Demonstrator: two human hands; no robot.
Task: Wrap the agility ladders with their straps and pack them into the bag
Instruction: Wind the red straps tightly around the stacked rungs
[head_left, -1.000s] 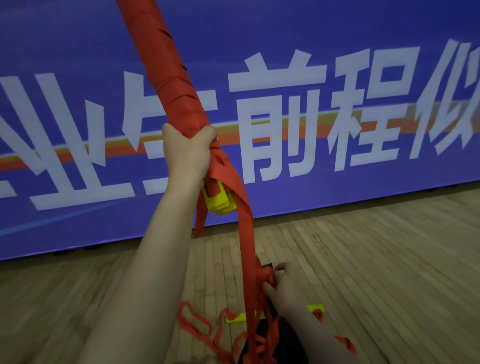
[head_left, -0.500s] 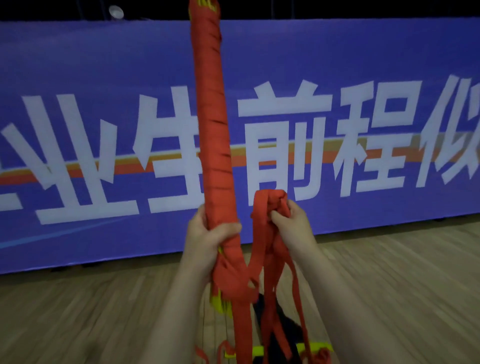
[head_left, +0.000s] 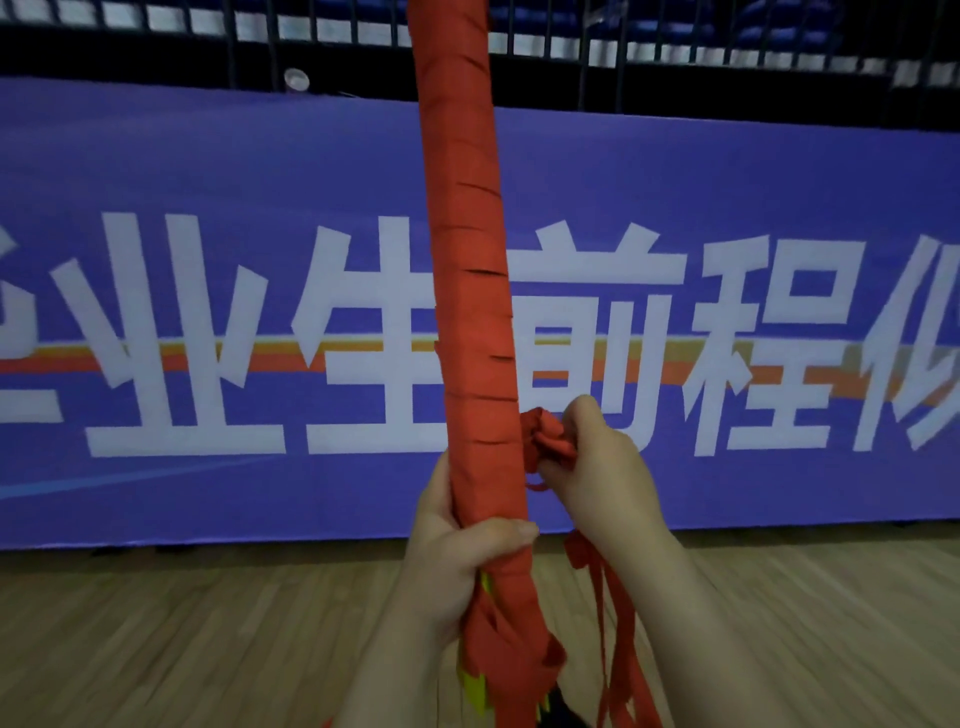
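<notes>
Item: agility ladder bundle (head_left: 467, 291), rungs stacked and strap-wound, held upright before the banner (head_left: 779, 182). Likely light, stiff along its length, slippery webbing; best gripped low. Left hand (head_left: 457, 551) closed round its lower end; right hand (head_left: 597, 467) clutches the bunched loose strap (head_left: 545, 434) touching the bundle. Since half a second ago: bunch brought against the bundle.

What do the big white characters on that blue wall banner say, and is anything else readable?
"业生前程" in large white characters on the long blue banner; the characters at each end are cut off by the frame.
The red strap-wrapped ladder bundle shows no text.
Nothing else is readable.
</notes>
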